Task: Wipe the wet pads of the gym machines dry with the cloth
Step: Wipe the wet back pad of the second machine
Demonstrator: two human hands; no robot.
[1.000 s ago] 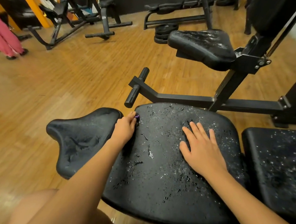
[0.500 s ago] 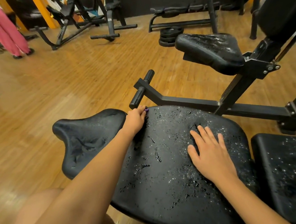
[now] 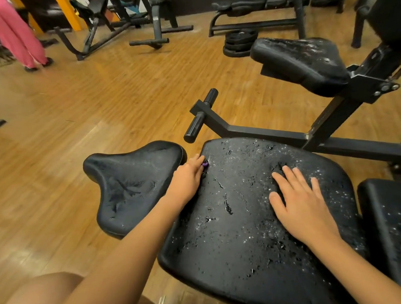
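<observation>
Black pad (image 3: 248,237) still beaded wet; nothing moved, wiping unstarted. My left hand (image 3: 187,179) pinches the purple cloth (image 3: 205,164) at the pad's far-left corner; my right hand (image 3: 302,205) lies flat on it.
</observation>
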